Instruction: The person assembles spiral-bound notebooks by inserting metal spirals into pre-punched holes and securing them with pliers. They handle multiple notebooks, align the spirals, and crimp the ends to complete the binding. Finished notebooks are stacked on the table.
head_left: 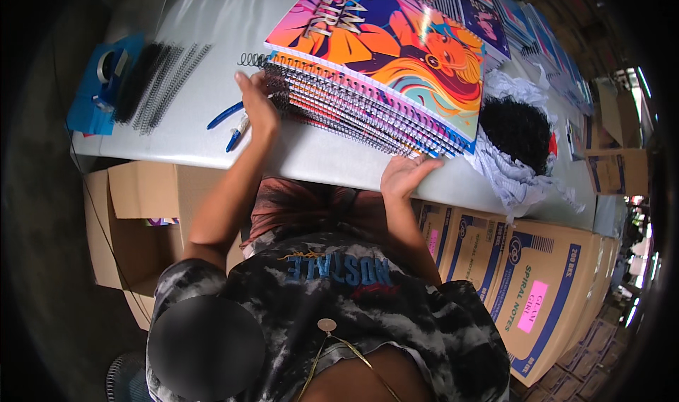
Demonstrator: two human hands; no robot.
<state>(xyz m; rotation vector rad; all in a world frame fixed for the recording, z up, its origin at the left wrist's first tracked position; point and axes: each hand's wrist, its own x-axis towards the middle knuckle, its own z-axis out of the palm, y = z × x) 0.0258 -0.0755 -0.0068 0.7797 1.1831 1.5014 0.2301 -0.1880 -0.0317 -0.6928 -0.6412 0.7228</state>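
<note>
A stack of spiral notebooks (396,55) lies at the table's near side, its top cover bright orange, pink and purple with a drawn figure. Black wire coils run along the stack's near edge, and a loose coil end (252,59) sticks out at its left. My left hand (260,105) is against the left end of the coiled edges, thumb raised, other fingers partly hidden by the stack. At the right end of that edge, my right hand (407,177) has its fingers tucked under the notebooks and its thumb stretched outward. Blue-handled pliers (237,122) lie beside my left wrist.
Several loose coils (163,83) lie at the left, beside a blue sheet with a tape roll (106,69). Crumpled paper holding black scraps (516,133) sits right. More notebooks (481,20) are stacked behind. An open carton (141,218) and closed cartons (530,282) stand below the table.
</note>
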